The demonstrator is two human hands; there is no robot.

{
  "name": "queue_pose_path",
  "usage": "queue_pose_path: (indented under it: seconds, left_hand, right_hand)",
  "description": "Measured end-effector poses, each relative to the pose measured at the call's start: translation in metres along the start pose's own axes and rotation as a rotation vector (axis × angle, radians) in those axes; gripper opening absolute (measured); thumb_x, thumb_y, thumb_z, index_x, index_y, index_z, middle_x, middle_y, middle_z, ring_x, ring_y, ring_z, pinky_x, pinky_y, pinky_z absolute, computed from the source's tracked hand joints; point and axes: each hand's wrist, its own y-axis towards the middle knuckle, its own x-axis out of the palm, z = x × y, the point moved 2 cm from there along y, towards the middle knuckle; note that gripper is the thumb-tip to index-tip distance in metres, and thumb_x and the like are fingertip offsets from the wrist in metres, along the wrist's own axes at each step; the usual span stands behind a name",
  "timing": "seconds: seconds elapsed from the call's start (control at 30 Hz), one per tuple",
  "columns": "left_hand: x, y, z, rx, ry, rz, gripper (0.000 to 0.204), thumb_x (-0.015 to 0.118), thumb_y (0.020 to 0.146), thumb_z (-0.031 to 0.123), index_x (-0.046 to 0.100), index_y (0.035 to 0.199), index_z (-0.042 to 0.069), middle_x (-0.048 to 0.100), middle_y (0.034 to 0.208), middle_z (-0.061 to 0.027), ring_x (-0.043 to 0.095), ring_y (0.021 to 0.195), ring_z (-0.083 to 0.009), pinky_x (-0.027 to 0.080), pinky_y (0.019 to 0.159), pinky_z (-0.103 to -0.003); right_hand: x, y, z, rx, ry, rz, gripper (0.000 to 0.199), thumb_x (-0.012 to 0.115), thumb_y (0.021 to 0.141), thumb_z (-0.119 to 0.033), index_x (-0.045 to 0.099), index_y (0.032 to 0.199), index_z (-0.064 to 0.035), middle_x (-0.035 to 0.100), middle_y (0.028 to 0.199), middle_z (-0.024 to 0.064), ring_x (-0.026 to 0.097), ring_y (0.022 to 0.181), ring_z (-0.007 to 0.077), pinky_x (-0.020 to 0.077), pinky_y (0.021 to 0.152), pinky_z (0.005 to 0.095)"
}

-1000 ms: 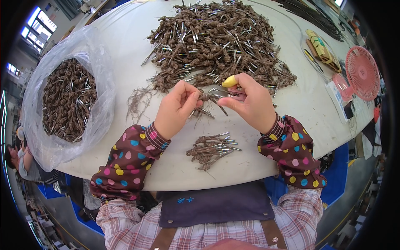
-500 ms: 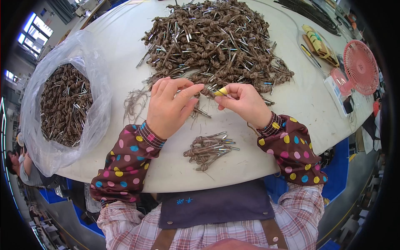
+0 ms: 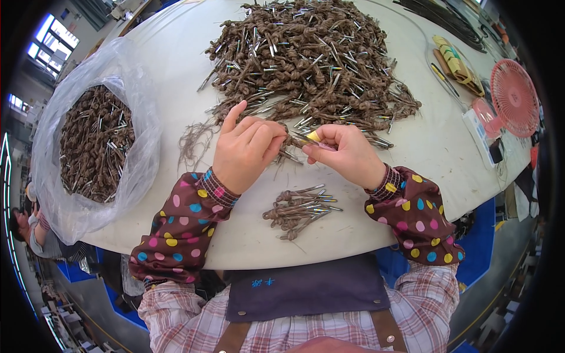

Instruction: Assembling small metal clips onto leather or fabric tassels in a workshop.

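My left hand [image 3: 247,148] is closed in a pinch on a brown knotted cord [image 3: 288,140], its index finger raised away from the others. Facing it, my right hand [image 3: 350,154] grips small thread snips [image 3: 303,138] with a yellow-wrapped part, and their metal blades point at the cord. The fingers partly hide both the cord and the snips. Just beyond my hands rises a large pile of brown knotted cords [image 3: 306,65] with shiny metal tips. Nearer to me lies a small bunch of the same cords [image 3: 294,213], tips mostly to the right.
On the left of the white table [image 3: 235,247] stands a clear plastic bag [image 3: 144,129] filled with knotted cords. Loose thread scraps [image 3: 196,141] lie beside my left hand. A pink fan [image 3: 513,94] and a yellow-wrapped bundle [image 3: 452,59] are at the right.
My left index finger has lifted and the other fingers have curled in. The snips' blades now show more plainly by the cord. The whole view has shifted slightly.
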Motion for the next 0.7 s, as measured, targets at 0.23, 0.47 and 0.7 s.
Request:
queue_pose_path:
  seconds: [0.23,0.47,0.7]
  left_hand:
    - [0.004,-0.008,0.0,-0.305,-0.329,-0.117,0.009,0.06,0.082,-0.001,0.055,0.09,0.002,0.064,0.082,-0.0083,0.063,0.069,-0.0249,0.05,0.065,-0.035]
    - [0.001,-0.004,0.001,-0.187,-0.232,-0.096,0.013,0.064,0.079,0.003,0.056,0.088,0.005,0.062,0.08,-0.0075,0.062,0.072,-0.0244,0.05,0.063,-0.032]
    - [0.002,-0.003,0.004,-0.104,-0.184,-0.088,0.016,0.066,0.077,0.004,0.055,0.087,0.006,0.061,0.079,-0.0054,0.06,0.074,-0.0234,0.05,0.063,-0.032]
  right_hand:
    - [0.0,0.001,0.012,-0.02,0.192,-0.039,0.03,0.068,0.082,-0.024,0.06,0.094,0.0022,0.066,0.08,0.0048,0.062,0.07,0.0087,0.0473,0.065,0.0235]
    - [-0.01,-0.012,-0.029,-0.457,-0.681,0.303,0.033,0.067,0.08,-0.038,0.056,0.085,-0.0068,0.058,0.082,0.0053,0.063,0.068,0.0213,0.0487,0.058,0.0297]
    - [0.001,-0.005,-0.034,-0.583,-0.97,0.337,0.031,0.068,0.077,-0.037,0.055,0.076,-0.0091,0.051,0.07,0.0029,0.057,0.06,0.0213,0.0441,0.051,0.0323]
